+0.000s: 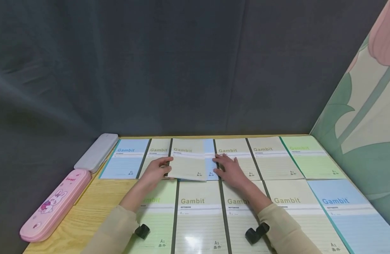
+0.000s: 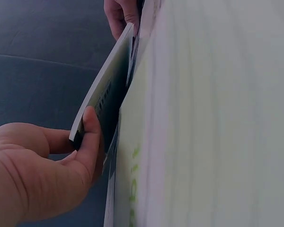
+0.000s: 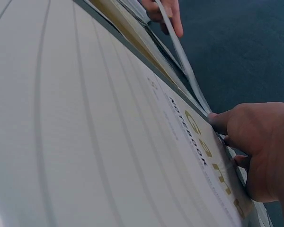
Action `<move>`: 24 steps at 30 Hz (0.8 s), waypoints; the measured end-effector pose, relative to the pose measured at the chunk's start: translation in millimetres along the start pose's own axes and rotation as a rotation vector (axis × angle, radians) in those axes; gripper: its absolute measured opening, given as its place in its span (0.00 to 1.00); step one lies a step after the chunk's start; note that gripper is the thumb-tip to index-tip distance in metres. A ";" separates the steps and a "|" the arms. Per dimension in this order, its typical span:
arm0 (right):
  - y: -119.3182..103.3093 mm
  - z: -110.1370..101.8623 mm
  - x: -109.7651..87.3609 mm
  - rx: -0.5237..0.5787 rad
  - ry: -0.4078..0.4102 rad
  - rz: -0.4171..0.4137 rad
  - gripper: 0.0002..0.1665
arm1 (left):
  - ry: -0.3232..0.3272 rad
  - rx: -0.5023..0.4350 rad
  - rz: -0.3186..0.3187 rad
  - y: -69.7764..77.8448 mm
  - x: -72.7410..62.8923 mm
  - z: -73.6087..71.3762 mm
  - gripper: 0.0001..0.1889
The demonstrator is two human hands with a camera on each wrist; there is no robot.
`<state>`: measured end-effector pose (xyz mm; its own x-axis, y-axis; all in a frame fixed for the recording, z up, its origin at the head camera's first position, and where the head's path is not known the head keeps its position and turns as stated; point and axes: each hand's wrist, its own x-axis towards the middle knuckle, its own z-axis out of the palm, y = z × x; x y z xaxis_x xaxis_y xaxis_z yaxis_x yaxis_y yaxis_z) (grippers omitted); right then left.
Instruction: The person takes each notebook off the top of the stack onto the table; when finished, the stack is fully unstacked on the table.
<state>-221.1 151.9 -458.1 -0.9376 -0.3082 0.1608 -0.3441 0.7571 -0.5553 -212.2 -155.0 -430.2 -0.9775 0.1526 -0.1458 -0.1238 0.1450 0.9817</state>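
Note:
A beige Gambit notebook point(image 1: 186, 165) is pinched at its left edge by my left hand point(image 1: 153, 171). It lies at a tilt over a blue notebook point(image 1: 210, 160), whose right strip alone shows. In the left wrist view, the thumb of the left hand point(image 2: 42, 170) is on the near end of the raised notebook point(image 2: 109, 90). My right hand point(image 1: 231, 171) rests with spread fingers at the blue notebook's right edge, over the neighbouring beige notebook point(image 1: 236, 151). Its fingertips partly hide behind a cover in the right wrist view.
Two rows of blue, beige and green notebooks cover much of the wooden table point(image 1: 102, 197). A pink rabbit pencil case point(image 1: 56, 204) and a pale grey case point(image 1: 97, 151) lie along the left edge. A dark curtain point(image 1: 182, 70) hangs behind.

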 end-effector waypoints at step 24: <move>-3.4 -0.5 -2.3 0.005 -0.003 0.019 0.28 | -0.028 0.160 -0.040 -17.5 -85.0 -59.0 0.24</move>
<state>-217.8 150.3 -456.2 -0.9438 -0.2957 0.1477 -0.3261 0.7600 -0.5622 -137.0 -228.1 -427.7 -0.9668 0.1706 -0.1901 -0.1315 0.3054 0.9431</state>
